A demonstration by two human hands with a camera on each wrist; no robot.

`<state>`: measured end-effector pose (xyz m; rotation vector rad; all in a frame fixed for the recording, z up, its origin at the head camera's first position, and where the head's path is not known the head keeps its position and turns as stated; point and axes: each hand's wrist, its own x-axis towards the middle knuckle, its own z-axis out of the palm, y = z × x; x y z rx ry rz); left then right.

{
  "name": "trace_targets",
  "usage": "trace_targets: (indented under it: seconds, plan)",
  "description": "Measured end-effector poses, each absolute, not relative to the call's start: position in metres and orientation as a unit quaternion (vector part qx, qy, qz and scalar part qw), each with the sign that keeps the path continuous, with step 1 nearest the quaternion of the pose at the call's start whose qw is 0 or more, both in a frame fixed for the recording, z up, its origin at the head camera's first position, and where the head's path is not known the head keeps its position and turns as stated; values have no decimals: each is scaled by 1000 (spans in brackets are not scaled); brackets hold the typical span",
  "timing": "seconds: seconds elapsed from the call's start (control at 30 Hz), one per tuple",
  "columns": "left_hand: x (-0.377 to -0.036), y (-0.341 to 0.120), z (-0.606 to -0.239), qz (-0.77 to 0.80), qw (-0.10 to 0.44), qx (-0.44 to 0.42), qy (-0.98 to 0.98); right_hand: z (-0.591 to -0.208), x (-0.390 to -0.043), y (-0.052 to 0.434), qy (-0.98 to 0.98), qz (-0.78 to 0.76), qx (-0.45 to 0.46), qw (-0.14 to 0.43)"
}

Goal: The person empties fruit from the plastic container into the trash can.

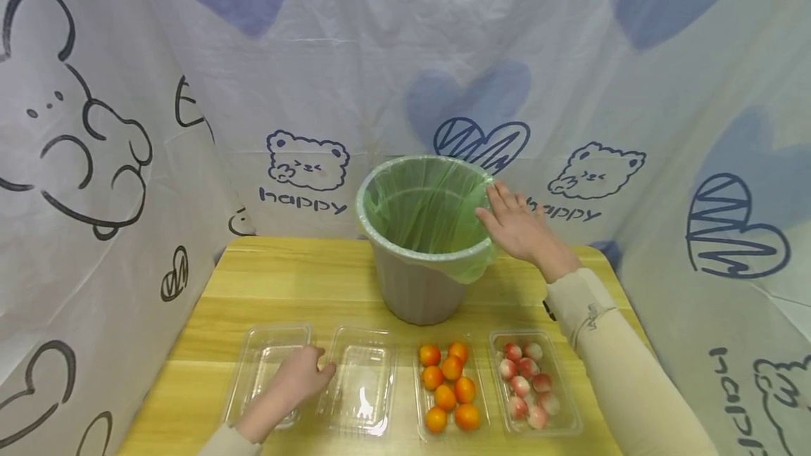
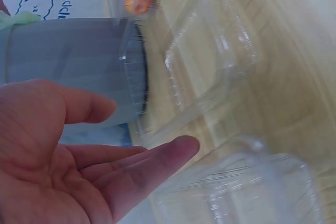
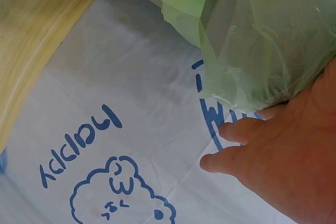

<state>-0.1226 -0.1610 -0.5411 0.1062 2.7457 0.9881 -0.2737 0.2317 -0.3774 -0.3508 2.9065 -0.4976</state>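
A grey bin [image 1: 419, 290] lined with a thin green plastic bag [image 1: 431, 217] stands at the back middle of the table. My right hand [image 1: 521, 227] is at the bin's right rim, its fingers fairly straight beside the bag's folded-over edge; the right wrist view shows it against the bag [image 3: 262, 35]. Over the two clear plastic boxes on the left, the left one [image 1: 237, 371] and the right one [image 1: 361, 385], hovers my left hand [image 1: 300, 375]. Its fingers are extended and hold nothing, as the left wrist view shows.
A clear box of small oranges [image 1: 445, 397] sits right of the middle. Beside it is a clear box [image 1: 570, 417] with several red-and-white round fruits [image 1: 519, 386]. A printed white cloth [image 1: 380, 55] surrounds the wooden table [image 1: 291, 280] at the back and sides.
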Motion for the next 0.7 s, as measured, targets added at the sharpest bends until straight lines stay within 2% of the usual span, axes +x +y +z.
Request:
trace_targets:
  seconds: [0.27, 0.7]
  plan:
    - [-126, -153, -524, 379, 75, 66, 920, -377, -273, 231, 975, -168, -119, 82]
    - [-126, -124, -526, 500, 154, 108, 845, -375, -271, 230, 978, -155, -106, 87]
